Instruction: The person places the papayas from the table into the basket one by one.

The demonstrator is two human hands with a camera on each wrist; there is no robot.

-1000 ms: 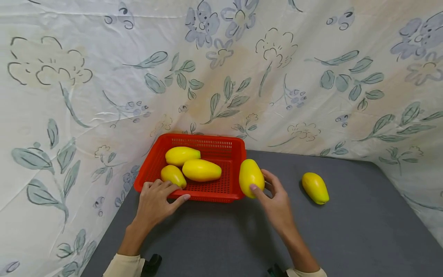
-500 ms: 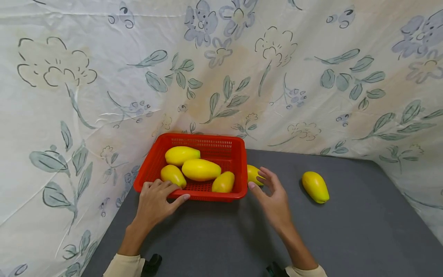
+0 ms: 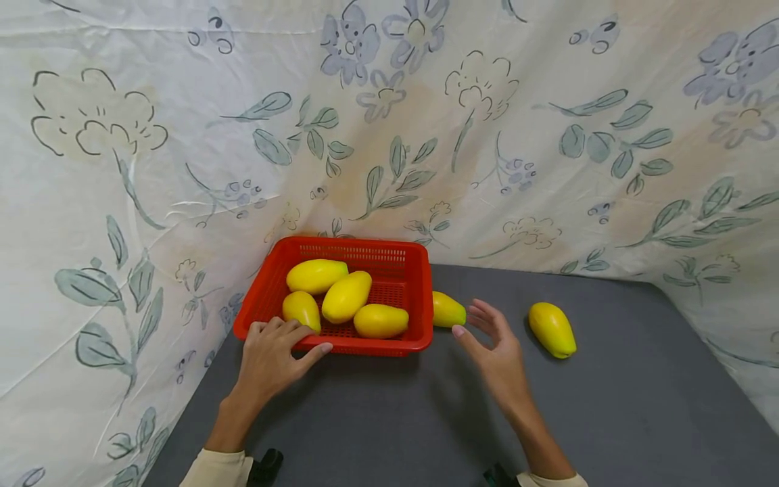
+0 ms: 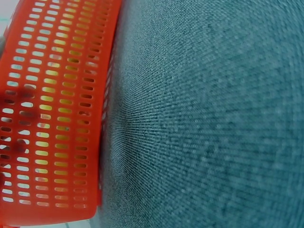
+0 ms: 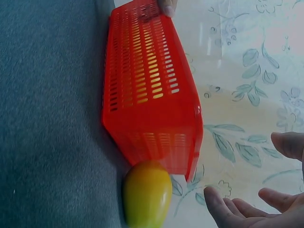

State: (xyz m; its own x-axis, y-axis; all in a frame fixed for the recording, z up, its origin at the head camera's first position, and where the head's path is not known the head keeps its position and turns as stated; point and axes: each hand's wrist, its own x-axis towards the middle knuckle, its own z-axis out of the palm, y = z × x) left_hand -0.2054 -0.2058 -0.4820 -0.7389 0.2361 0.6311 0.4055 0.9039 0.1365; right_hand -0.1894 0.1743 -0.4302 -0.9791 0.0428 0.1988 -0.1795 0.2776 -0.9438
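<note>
A red plastic basket point(image 3: 420, 270) with slotted walls holds several yellow mangoes, among them a front-right mango point(image 3: 381, 321) and a tilted middle mango point(image 3: 347, 297). My left hand point(image 3: 274, 352) grips its near-left rim, fingers over the edge; its fingertips show at the rim in the right wrist view. My right hand point(image 3: 496, 352) hovers right of the basket with fingers spread and nothing in them. Just beyond its fingertips, a green-tipped mango point(image 3: 449, 310) lies against the basket's right side, partly hidden by the rim. In the right wrist view this mango point(image 5: 148, 194) rests on the table by the basket wall.
Another mango point(image 3: 552, 330) lies on the dark grey table point(image 3: 633, 379), farther right. A pale flowered cloth point(image 3: 487, 135) hangs behind the table and along its left side.
My right hand has let a mango go into the basket's front-right corner and has drawn back slightly right. That mango has settled sideways, and the middle one has turned. The left hand stays put.
</note>
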